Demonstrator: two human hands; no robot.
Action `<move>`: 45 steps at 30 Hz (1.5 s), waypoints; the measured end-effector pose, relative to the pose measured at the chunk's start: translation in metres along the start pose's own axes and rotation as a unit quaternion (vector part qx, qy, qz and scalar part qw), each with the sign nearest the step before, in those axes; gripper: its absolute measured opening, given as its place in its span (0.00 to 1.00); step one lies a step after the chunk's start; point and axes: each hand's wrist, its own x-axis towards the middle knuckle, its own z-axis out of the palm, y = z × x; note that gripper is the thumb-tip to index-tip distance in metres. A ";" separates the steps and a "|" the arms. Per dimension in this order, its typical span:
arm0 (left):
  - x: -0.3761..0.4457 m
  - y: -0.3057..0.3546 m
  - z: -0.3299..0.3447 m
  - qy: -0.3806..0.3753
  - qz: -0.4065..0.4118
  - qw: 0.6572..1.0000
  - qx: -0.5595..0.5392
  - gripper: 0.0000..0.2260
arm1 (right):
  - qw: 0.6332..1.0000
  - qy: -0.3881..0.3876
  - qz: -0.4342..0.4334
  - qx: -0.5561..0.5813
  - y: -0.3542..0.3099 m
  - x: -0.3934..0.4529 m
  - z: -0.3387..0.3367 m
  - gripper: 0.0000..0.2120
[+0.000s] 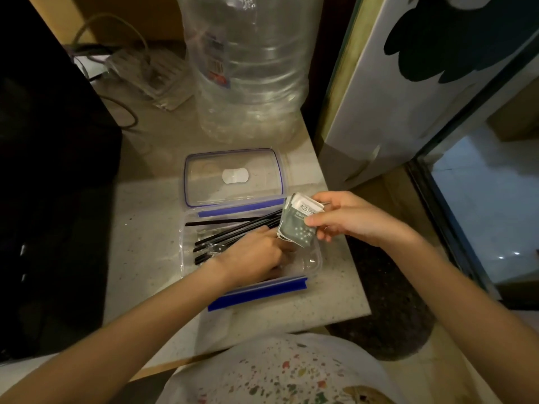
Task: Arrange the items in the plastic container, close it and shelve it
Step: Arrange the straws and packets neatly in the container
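Counter [151, 217]: pale speckled stone. Carries an open clear plastic container [313, 262] with blue clips; its lid [233, 176] directly behind, touching; large clear water bottle [248, 71] beyond the lid; power strip [151, 77] behind-left of the container.

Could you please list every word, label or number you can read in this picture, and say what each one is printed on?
"太古 taik": white band at the top of the front sachet held in the right hand; the word's end is cut off.
Smaller print below it on the sachet: too blurred to read.
Label on the large clear water bottle: red and blue print, too blurred to read.
White sticker on the container lid: blank.
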 end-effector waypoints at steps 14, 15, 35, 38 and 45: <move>-0.032 -0.013 0.000 0.046 -0.035 0.992 0.108 0.12 | 0.934 -0.081 0.091 -0.335 -0.031 0.012 0.041 0.08; -0.033 -0.013 -0.002 0.042 -0.038 0.993 0.107 0.12 | 0.927 -0.078 0.110 -0.349 -0.032 0.015 0.046 0.09; -0.035 -0.007 -0.001 0.056 -0.143 0.981 0.121 0.16 | 0.869 0.052 0.015 -0.491 -0.017 0.027 0.075 0.04; -0.036 -0.006 -0.002 0.062 -0.150 0.981 0.107 0.15 | 0.862 0.061 0.003 -0.503 -0.012 0.030 0.085 0.12; -0.038 -0.005 -0.006 0.073 -0.164 0.980 0.090 0.13 | 0.832 0.081 0.006 -0.548 0.000 0.037 0.091 0.11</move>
